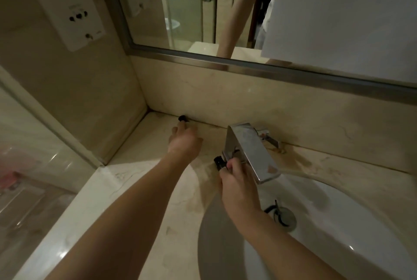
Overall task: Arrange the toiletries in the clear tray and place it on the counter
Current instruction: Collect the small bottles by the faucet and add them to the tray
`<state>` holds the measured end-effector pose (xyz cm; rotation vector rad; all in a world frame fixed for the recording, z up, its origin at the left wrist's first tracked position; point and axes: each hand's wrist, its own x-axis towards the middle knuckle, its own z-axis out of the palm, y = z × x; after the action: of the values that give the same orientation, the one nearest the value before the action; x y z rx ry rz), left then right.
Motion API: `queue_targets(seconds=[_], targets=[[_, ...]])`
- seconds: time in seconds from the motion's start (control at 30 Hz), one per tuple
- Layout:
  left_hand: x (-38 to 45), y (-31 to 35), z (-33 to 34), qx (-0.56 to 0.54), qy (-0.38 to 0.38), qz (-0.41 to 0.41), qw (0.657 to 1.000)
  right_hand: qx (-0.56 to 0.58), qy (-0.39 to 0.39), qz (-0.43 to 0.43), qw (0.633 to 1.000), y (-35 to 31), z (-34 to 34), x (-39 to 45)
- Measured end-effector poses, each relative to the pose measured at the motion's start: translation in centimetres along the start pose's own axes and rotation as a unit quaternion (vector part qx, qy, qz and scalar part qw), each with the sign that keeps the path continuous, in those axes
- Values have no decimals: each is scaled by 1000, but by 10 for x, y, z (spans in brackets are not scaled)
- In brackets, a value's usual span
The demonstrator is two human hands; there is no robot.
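A small black item lies on the beige marble counter against the back wall. My left hand reaches out to it, fingers stretched forward, with the fingertips at the item. My right hand is closed around a second small black item just left of the chrome faucet; only its dark end sticks out past my fingers. No clear tray can be made out on the counter.
A white sink basin with a metal drain fills the lower right. A framed mirror hangs above the backsplash. On the left stand a wall socket panel and a glass partition.
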<state>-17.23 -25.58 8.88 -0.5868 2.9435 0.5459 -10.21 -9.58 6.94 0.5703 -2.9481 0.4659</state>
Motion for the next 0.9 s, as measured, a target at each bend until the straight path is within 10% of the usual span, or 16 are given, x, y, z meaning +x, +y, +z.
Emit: queue_targets(seconds=[0.2, 0.4, 0.67, 0.9], targets=[[0, -3, -2, -20, 67, -45, 997, 24, 18, 19, 999, -4, -1, -2], [-22, -13, -6, -71, 32, -74, 994, 143, -131, 102, 976, -11, -6, -9], [-75, -14, -14, -263, 6, -74, 962, 545, -151, 238, 790, -20, -31, -34], [-140, 7, -27, -459, -45, -58, 885, 677, -121, 290, 665, -3, -60, -69]])
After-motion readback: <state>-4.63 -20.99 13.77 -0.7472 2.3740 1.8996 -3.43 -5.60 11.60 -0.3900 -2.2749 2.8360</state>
